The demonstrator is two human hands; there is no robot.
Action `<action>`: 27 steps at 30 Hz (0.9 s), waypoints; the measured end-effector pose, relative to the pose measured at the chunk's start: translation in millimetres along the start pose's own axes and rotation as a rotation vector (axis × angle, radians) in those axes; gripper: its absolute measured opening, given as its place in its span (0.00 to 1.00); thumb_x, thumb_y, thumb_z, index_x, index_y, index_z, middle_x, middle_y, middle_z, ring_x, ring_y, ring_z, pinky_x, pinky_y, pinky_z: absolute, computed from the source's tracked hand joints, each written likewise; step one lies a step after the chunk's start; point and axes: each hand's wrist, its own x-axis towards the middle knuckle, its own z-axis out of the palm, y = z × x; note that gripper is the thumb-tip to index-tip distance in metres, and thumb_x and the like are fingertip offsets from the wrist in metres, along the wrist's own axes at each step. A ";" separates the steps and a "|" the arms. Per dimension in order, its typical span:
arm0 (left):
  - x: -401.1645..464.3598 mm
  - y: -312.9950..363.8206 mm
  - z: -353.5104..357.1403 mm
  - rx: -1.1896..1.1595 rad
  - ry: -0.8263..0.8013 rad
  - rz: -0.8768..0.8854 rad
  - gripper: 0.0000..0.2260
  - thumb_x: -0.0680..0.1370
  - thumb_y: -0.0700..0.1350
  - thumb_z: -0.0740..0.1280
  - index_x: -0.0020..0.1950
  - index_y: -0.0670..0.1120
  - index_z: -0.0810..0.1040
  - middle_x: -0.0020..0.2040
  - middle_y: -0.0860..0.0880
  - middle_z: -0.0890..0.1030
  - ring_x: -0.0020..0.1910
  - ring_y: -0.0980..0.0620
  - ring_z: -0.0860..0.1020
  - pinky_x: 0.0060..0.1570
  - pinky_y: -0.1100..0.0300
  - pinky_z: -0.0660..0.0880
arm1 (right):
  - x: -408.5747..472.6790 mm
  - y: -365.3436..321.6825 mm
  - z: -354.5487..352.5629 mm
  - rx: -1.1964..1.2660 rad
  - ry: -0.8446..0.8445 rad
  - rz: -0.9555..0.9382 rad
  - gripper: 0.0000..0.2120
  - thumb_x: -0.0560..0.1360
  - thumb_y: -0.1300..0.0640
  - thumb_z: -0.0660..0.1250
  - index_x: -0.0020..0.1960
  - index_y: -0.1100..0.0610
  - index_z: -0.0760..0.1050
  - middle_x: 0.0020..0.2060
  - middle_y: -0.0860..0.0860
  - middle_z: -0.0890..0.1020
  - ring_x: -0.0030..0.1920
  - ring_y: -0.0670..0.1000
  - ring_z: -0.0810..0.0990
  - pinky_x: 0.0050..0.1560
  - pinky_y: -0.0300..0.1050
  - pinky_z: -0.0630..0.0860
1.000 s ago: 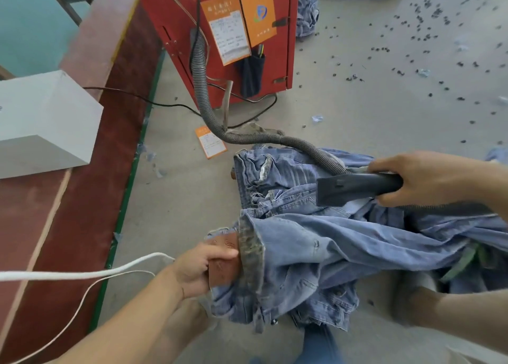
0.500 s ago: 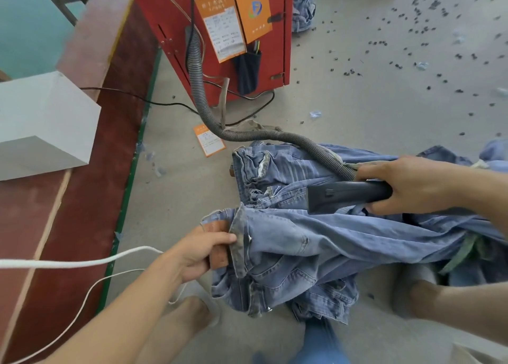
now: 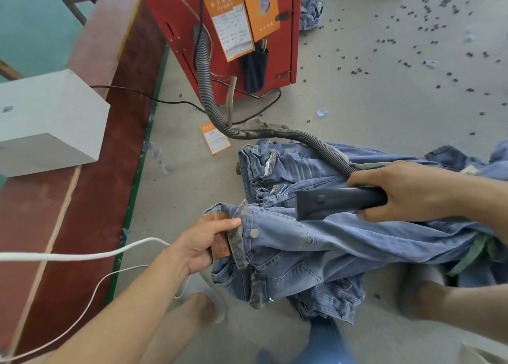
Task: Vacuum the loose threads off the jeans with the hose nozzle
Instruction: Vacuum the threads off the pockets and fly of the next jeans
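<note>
I see the jeans (image 3: 343,242) bunched at the near centre, stretched from left to right between my two hands, above the grey floor (image 3: 384,102); my left hand (image 3: 202,244) pinches the waistband at the brown leather patch (image 3: 220,247), thumb on top; my right hand (image 3: 409,192) is wrapped round the dark hose nozzle (image 3: 327,204), whose flat mouth points left and touches the denim just right of the waistband button (image 3: 254,233); the ribbed grey hose (image 3: 220,116) curves from the nozzle away to the far red machine (image 3: 220,33), which carries orange tags (image 3: 247,17); a second pair of jeans (image 3: 288,168) lies just beyond; dark scraps (image 3: 428,33) dot the far right floor; a white box (image 3: 46,121) sits at the left; a white cord (image 3: 77,256) crosses near left.
</note>
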 end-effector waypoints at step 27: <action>-12.5 12.0 2.1 0.143 -0.099 0.119 0.09 0.75 0.33 0.69 0.50 0.41 0.87 0.49 0.36 0.86 0.43 0.43 0.86 0.43 0.48 0.84 | 3.6 -8.4 0.6 0.019 0.157 -0.087 0.10 0.73 0.37 0.66 0.53 0.33 0.71 0.37 0.42 0.81 0.39 0.44 0.79 0.39 0.43 0.75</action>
